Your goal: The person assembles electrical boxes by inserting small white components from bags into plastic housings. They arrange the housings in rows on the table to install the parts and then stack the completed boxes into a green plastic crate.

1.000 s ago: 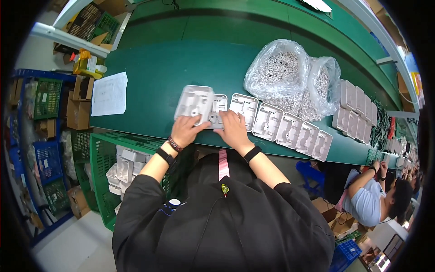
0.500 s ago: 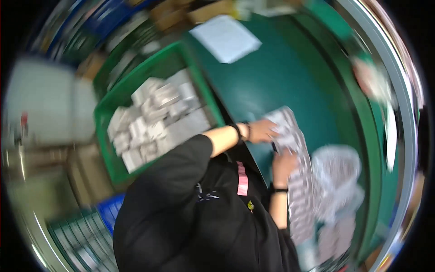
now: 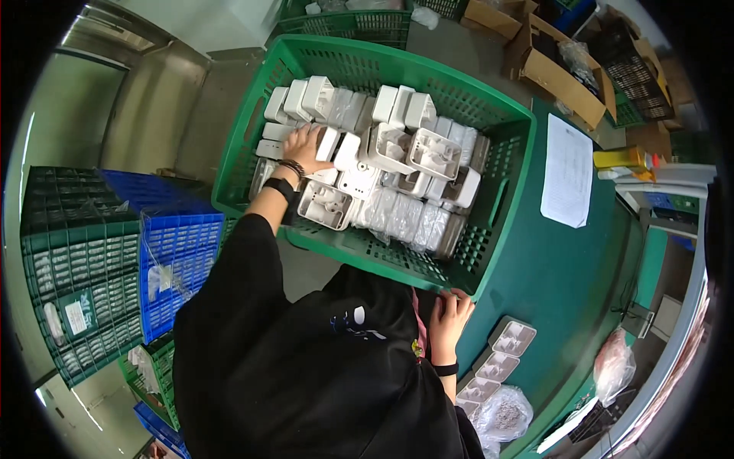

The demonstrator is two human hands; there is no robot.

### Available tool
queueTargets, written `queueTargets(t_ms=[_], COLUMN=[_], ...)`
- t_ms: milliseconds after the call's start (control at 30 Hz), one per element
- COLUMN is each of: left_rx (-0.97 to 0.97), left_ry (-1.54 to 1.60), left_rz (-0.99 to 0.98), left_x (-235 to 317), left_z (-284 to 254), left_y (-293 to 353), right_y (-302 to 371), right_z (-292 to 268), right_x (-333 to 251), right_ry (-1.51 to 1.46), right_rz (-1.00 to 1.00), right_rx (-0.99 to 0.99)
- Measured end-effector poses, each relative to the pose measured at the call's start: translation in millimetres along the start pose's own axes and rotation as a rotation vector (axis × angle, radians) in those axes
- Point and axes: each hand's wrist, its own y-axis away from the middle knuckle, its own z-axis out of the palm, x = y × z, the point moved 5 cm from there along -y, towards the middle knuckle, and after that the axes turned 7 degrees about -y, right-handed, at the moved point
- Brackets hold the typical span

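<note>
A green slatted crate (image 3: pixel 489 264) holds many white plastic housings (image 3: pixel 436 153), some stacked on edge, some lying with their hollow side up. Inside it, toward the left, my left hand (image 3: pixel 306 151) is closed round a white plastic housing (image 3: pixel 327 144), thumb on one side and fingers on the other. Plastic-wrapped housings (image 3: pixel 405 218) lie in a row along the crate's near side. My right hand (image 3: pixel 449 317) is at the crate's near right corner, its fingers bent against the rim; what they grip, if anything, is hidden.
On the green worktable (image 3: pixel 566 275) at right lie a white paper sheet (image 3: pixel 566 172), a short row of open housings (image 3: pixel 497 366) and a clear plastic bag (image 3: pixel 505 413). Blue crates (image 3: pixel 180 260) stand at left. Cardboard boxes (image 3: pixel 562 76) are at the far right.
The view has turned from the worktable to the crate. My left hand has left the row of housings and gone into the crate. My right hand has moved to the crate's corner.
</note>
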Motion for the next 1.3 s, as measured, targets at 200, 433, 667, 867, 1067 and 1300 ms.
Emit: queueTargets(t_ms=[200, 433, 667, 867, 1067, 1300], left_rx=[-0.304, -0.282, 0.031, -0.026, -0.303, -0.7], left_ry=[-0.432, -0.356, -0.165, 0.291, 0.644, 0.979], left_rz=[0.378, 0.553, 0.65, 0.695, 0.963, 1.194], left_x=[-84, -82, -37, 55, 221, 366], left_z=[21, 7, -120, -170, -141, -122], left_y=[-32, -43, -13, 22, 86, 173], right_y=[-27, -43, -68, -98, -86, 37], right_z=[8, 24, 24, 4, -24, -82], right_x=[-20, -27, -59, -110, -95, 19], right_ry=[-0.068, -0.109, -0.113, -0.342, -0.421, -0.982], right_rz=[0.07, 0.058, -0.052, -0.232, 0.087, 0.591], right_rx=[-0.068, -0.143, -0.155, 0.071, -0.092, 0.317])
